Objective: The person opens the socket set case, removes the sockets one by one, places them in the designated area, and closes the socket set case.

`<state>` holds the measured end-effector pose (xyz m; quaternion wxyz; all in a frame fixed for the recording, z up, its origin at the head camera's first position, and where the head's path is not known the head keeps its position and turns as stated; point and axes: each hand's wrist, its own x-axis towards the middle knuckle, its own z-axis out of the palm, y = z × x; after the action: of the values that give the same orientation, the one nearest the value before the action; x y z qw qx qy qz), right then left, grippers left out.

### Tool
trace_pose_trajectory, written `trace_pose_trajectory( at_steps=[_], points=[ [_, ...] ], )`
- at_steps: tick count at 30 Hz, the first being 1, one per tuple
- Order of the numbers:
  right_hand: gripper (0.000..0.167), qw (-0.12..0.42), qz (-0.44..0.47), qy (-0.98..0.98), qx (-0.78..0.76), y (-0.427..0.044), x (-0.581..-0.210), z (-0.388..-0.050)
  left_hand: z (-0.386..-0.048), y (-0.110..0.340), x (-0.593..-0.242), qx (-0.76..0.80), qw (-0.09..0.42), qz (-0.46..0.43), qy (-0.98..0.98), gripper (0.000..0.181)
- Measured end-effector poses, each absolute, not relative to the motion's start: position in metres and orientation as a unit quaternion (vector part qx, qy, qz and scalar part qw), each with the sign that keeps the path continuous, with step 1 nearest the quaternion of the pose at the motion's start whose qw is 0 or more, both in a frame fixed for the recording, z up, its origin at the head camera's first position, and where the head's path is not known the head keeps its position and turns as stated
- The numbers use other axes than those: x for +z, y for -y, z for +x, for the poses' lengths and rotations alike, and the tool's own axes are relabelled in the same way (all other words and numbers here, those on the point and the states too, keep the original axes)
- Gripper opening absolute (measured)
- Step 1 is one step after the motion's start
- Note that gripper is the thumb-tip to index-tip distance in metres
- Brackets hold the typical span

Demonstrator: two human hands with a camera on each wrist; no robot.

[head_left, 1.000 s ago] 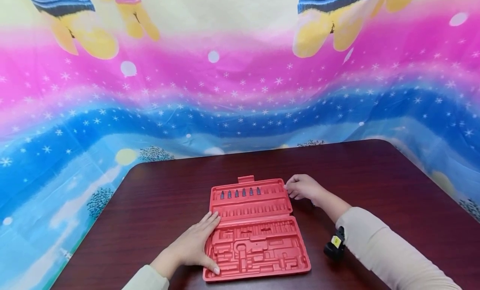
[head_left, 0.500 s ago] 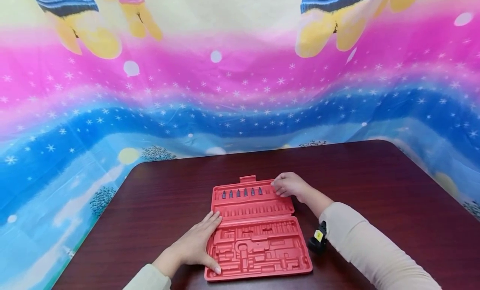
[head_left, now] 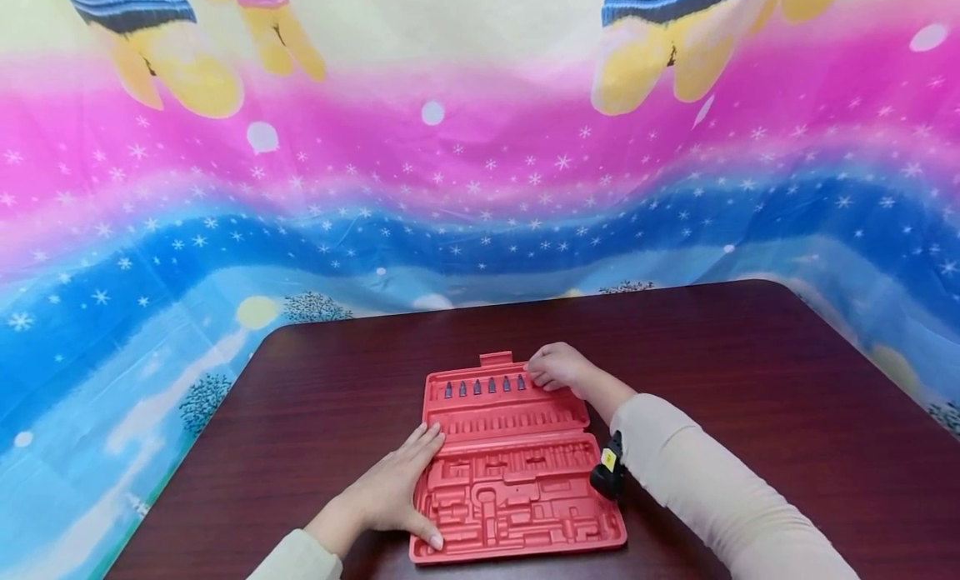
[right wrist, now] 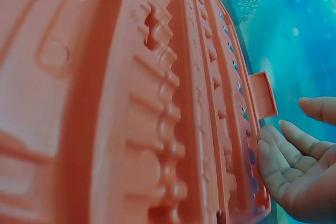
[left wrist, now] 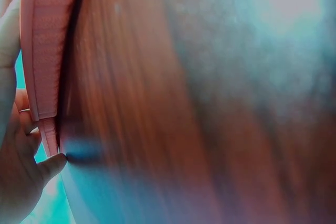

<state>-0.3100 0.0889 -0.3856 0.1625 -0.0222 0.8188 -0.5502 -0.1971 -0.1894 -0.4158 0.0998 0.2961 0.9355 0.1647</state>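
Observation:
A red moulded plastic tool case [head_left: 517, 492] lies open on the table, its lid folded back at the far side. Several dark pointed screwdriver bits [head_left: 492, 386] stand in a row in the lid [head_left: 480, 420]. My left hand [head_left: 382, 488] rests on the case's left edge, fingers spread and thumb over the near corner. At the lid's upper right, just right of the last bit, my right hand [head_left: 558, 367] has its fingers bent together over the row. In the right wrist view the curved fingers [right wrist: 270, 163] touch the lid's far rim; whatever is between the fingertips is hidden.
The dark wooden table [head_left: 360, 372] surrounds the case. A latch tab [head_left: 496, 358] sticks out from the lid's far edge. A black wrist camera [head_left: 609, 467] hangs under the right sleeve, over the case's right edge. A printed cloth [head_left: 480, 172] hangs behind the table.
My right hand has moved left from beside the lid's right edge to the spot next to the last bit. The left hand stays on the case edge; the row of bits looks the same.

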Motion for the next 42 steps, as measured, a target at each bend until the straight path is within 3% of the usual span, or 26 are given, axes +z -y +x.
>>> trace_pose_trajectory(
  at_steps=[24, 42],
  points=[
    [0.018, 0.165, 0.033, -0.852, -0.496, -0.061, -0.391, -0.325, -0.196, 0.19, -0.415, 0.161, 0.09, 0.304, -0.935, 0.121],
    [0.013, 0.135, 0.119, -0.838, -0.516, -0.058, -0.396, -0.331, -0.199, 0.19, -0.418, 0.158, 0.085, 0.307, -0.935, 0.121]
  ],
)
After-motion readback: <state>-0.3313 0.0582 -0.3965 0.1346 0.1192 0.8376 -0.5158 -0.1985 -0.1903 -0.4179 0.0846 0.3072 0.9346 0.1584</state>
